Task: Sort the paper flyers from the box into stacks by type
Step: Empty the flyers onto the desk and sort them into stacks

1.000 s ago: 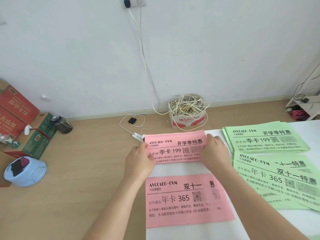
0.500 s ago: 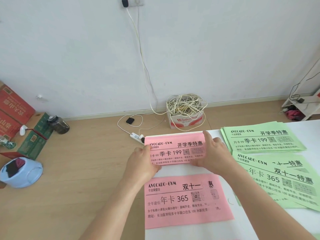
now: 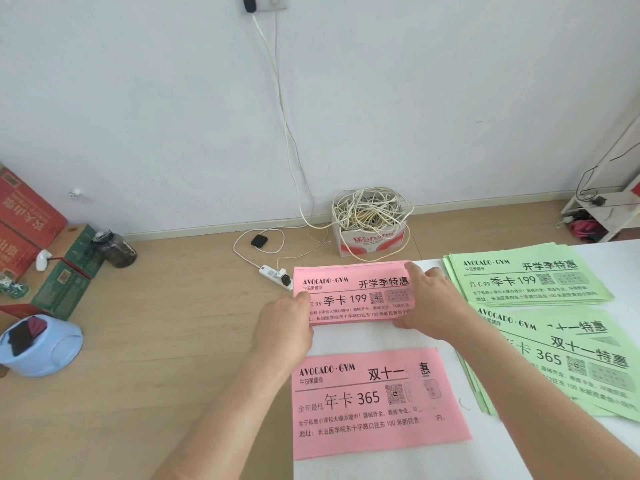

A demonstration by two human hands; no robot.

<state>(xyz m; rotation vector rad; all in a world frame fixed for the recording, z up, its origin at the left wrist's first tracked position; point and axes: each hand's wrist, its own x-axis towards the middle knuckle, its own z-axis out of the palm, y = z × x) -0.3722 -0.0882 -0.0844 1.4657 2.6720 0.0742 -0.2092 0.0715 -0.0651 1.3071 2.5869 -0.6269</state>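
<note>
A stack of pink "199" flyers (image 3: 349,291) lies at the far left corner of the white table (image 3: 381,336). My left hand (image 3: 284,323) grips its left edge and my right hand (image 3: 431,303) grips its right edge, thumbs on top. Nearer to me lies a pink "365" flyer stack (image 3: 374,400). To the right are a green "199" stack (image 3: 530,277) at the back and a fanned green "365" stack (image 3: 568,358) in front of it. The box the flyers came from is not in view.
Beyond the table, on the wooden floor, stand a carton full of coiled cable (image 3: 369,223), a power strip (image 3: 273,273) and a black adapter (image 3: 259,240). At left are red and green cartons (image 3: 31,230), a dark jar (image 3: 116,249) and a blue basin (image 3: 41,344).
Both hands have gone from pressing the sides of the pink "199" stack to holding it by its edges; the stack has shifted slightly. The camera has drifted a little.
</note>
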